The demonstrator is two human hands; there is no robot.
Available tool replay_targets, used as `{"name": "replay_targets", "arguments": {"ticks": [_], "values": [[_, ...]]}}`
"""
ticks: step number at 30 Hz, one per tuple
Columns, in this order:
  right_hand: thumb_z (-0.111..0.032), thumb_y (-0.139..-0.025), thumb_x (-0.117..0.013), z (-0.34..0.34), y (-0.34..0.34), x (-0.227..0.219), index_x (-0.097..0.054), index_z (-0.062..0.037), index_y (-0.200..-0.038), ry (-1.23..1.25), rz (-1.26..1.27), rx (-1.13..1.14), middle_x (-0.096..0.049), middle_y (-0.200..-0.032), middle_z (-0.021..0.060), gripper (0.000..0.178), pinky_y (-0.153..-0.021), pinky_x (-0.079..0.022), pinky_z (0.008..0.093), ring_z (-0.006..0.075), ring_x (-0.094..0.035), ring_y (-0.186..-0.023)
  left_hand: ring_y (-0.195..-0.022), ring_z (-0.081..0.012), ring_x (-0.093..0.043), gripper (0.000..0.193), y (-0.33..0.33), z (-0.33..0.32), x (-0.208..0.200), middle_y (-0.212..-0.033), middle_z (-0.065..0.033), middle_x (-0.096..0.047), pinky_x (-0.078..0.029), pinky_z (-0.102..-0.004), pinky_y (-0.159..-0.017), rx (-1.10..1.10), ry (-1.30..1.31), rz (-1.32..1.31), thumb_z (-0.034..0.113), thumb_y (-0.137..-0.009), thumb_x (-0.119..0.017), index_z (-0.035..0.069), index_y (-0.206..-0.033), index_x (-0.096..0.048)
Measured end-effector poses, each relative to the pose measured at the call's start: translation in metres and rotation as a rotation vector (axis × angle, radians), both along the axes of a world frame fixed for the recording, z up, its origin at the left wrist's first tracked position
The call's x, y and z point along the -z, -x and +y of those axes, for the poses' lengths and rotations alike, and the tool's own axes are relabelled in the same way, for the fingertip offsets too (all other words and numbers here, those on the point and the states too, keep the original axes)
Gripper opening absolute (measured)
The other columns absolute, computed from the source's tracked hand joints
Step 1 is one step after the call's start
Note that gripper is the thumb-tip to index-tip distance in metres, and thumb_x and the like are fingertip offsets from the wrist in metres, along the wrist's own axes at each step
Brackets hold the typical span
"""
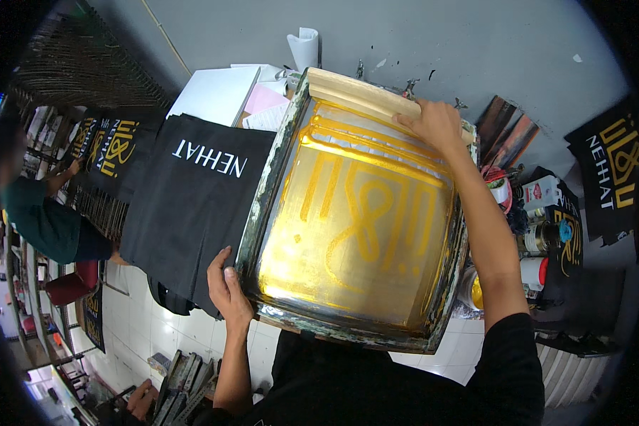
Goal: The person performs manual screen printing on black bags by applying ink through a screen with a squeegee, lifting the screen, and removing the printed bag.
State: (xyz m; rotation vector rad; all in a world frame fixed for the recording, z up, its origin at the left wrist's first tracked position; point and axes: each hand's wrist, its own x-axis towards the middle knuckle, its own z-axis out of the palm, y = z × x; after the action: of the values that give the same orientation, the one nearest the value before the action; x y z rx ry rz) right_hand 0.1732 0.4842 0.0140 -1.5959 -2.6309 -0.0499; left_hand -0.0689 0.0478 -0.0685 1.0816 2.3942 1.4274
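A screen printing frame (246, 245) lies tilted in front of me, its paint-stained rim around a mesh (312, 238) smeared with gold ink. A swirling letter design shows in the mesh. Along the far end rests a pale wooden squeegee (355, 92), with thick gold ink lines just below it. My right hand (433, 126) is closed over the squeegee toward its right end. My left hand (228, 292) is beside the frame's near left corner, fingers stretched out, thumb close to the rim. To its left lies a black fabric piece (192, 188) with white lettering.
White papers (213, 92) lie behind the fabric, against a grey wall. Jars and tubs (539, 238) stand at the right, near a hanging black printed cloth (610, 170). Far left, another person (42, 220) handles black printed fabric (117, 149) by a wire rack. Metal-edged bars (184, 383) lie lower left.
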Motion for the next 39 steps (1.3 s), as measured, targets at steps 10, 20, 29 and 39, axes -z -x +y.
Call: {"name": "replay_targets", "arguments": {"ticks": [10,20,29,39], "values": [[-0.080,-0.074,-0.069,-0.002,0.000,0.001,-0.078,-0.0068,-0.111,-0.019,-0.092,-0.159,-0.076,-0.087,0.0195,0.083,-0.080,-0.059,0.0467,0.0364,-0.074,-0.086,-0.122,-0.0308,-0.062,0.063,-0.002,0.000,0.008,-0.126,-0.0204,-0.068,-0.042,-0.0419,-0.109,-0.038,-0.075,-0.095,0.048,-0.110,-0.034,-0.006,-0.130,-0.061],[-0.076,-0.074,-0.071,-0.009,0.005,0.021,-0.070,-0.0077,-0.080,-0.049,0.094,-0.666,-0.071,-0.077,0.0123,0.069,-0.068,-0.055,0.0463,0.0341,-0.070,-0.076,-0.117,-0.0297,-0.064,0.060,-0.005,0.002,0.004,-0.123,-0.0201,-0.069,-0.046,-0.0407,-0.104,-0.030,-0.086,-0.057,0.046,-0.109,-0.039,-0.006,-0.128,-0.062],[-0.033,-0.067,-0.085,-0.061,-0.060,0.033,-0.065,-0.0106,-0.085,-0.210,0.275,-0.782,-0.065,-0.084,0.0074,0.035,-0.071,-0.052,0.0432,0.0292,-0.067,-0.085,-0.113,-0.0289,-0.066,0.051,-0.004,-0.001,0.007,-0.119,-0.0186,-0.071,-0.047,-0.0397,-0.102,-0.030,-0.046,-0.009,0.038,-0.109,-0.043,-0.005,-0.127,-0.064],[-0.027,-0.074,-0.082,-0.034,-0.066,0.050,-0.066,-0.0101,-0.095,-0.365,0.284,-0.416,-0.068,-0.092,0.0078,0.031,-0.077,-0.054,0.0438,0.0277,-0.067,-0.092,-0.112,-0.0296,-0.065,0.056,0.000,-0.001,0.010,-0.118,-0.0197,-0.070,-0.047,-0.0402,-0.101,-0.012,-0.054,-0.072,0.042,-0.109,-0.042,-0.007,-0.125,-0.064]]}}
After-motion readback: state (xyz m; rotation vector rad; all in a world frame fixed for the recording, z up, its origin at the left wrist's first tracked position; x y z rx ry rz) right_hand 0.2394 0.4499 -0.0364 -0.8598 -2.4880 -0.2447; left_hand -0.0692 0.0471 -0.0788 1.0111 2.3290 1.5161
